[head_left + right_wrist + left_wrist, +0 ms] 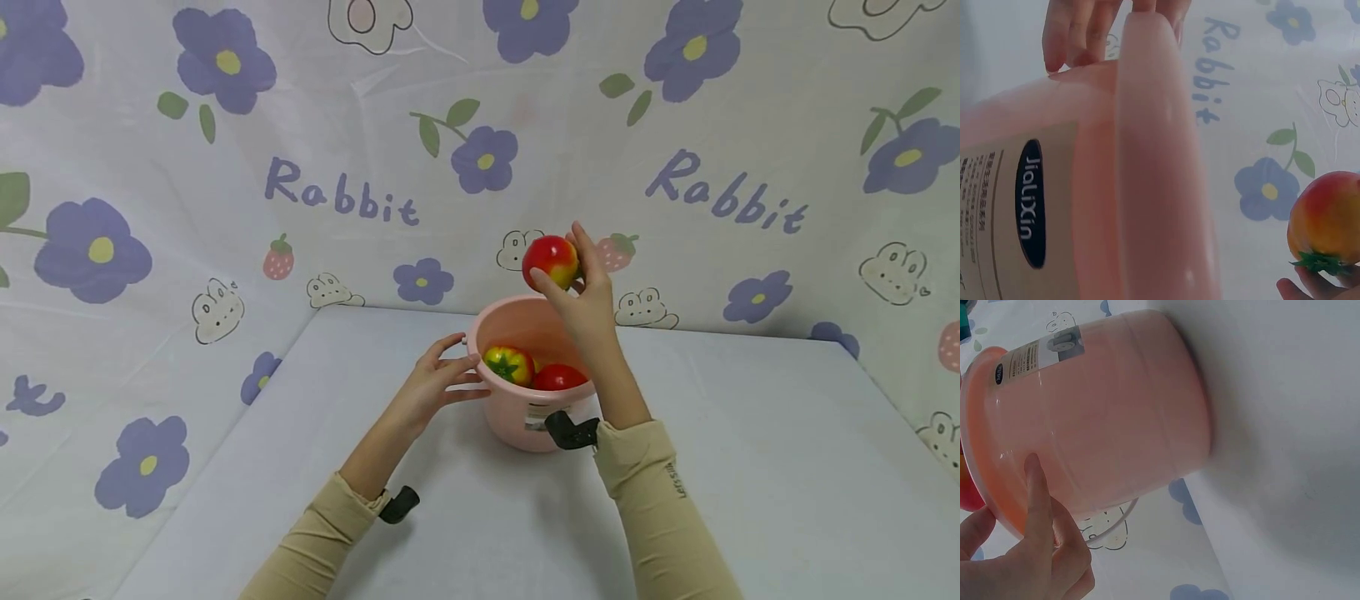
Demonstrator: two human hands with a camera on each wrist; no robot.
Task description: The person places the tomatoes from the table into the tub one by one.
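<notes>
A pink bucket stands upright on the table. My left hand holds its left rim, thumb at the edge and fingers along the outer wall. Above the bucket's opening, my right hand grips a red-and-yellow tomato between thumb and fingers. Its green leafy top shows in the right wrist view, where the tomato is partly cut off by the frame. Inside the bucket lie a ribbed yellow-and-red tomato with a green star-shaped top and a smooth red fruit.
A white cloth covers the table. Behind it hangs a white curtain with purple flowers, rabbits and the word Rabbit. The bucket carries a paper label and a thin white handle hanging at its side.
</notes>
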